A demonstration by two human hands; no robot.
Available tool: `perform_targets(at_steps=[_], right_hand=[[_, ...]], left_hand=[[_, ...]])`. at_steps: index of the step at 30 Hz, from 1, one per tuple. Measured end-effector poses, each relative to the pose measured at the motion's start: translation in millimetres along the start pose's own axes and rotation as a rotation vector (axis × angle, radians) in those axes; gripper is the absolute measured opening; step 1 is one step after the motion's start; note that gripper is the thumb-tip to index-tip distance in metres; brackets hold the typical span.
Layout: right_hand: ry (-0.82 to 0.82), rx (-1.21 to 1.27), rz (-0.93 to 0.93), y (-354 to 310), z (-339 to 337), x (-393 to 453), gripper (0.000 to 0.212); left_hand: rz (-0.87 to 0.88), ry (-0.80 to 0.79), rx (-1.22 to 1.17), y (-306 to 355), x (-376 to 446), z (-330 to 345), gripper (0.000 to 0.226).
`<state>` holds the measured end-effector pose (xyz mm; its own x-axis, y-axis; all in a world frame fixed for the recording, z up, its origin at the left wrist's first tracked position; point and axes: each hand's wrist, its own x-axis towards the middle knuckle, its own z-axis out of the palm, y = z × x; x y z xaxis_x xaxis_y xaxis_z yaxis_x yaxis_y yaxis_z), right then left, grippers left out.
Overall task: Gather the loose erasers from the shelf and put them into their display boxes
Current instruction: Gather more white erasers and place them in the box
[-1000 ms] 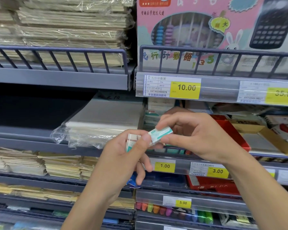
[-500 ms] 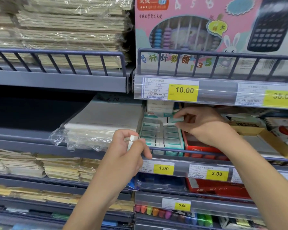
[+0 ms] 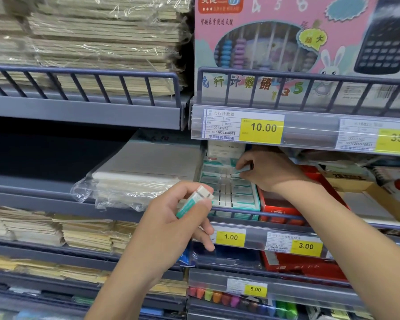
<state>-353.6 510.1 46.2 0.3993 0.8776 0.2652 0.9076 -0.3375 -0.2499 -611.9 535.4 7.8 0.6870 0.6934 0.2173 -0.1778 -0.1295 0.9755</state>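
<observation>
Two erasers [image 3: 194, 200] in green and white sleeves are held in the left hand [image 3: 169, 227], in front of the shelf rail and low to the left of the display box; the thumb and the curled fingers are closed around them. The right hand [image 3: 268, 168] is reached under the upper shelf edge, above the far part of the teal display box [image 3: 234, 205]. One more eraser [image 3: 239, 173] is pinched between its thumb and fingertips and is kept just above the rows in the box; whether it touches them cannot be told. The box is placed on the middle shelf, behind the wire rail [image 3: 252, 214], and many erasers are packed in it in neat rows. A red box [image 3: 277, 210] is seen just beside it on the right, and a pack of white paper in plastic wrap [image 3: 134, 179] lies on the left. A yellow price tag marked 1.00 [image 3: 231, 237] is fixed under the teal box. On the upper shelf a pink abacus toy box [image 3: 275, 42] is stood.
</observation>
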Motion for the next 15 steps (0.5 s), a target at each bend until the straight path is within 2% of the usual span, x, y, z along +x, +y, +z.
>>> perform_targets(at_steps=[5, 8, 11, 15], right_hand=[[-0.040, -0.046, -0.009, -4.3, 0.1, 2.7, 0.018], [-0.066, -0.039, -0.012, -5.7, -2.8, 1.5, 0.012], [-0.033, -0.024, -0.050, -10.0, -6.0, -6.7, 0.016], [0.019, 0.463, -0.125, -22.0, -14.5, -38.2, 0.012]], left_hand=[[0.011, 0.017, -0.043, 2.2, 0.6, 5.8, 0.016], [0.040, 0.037, 0.011, 3.2, 1.6, 7.7, 0.013], [0.077, 0.063, 0.013, 2.5, 2.5, 9.1, 0.013], [0.127, 0.108, 0.029, 1.6, 4.9, 9.8, 0.014]])
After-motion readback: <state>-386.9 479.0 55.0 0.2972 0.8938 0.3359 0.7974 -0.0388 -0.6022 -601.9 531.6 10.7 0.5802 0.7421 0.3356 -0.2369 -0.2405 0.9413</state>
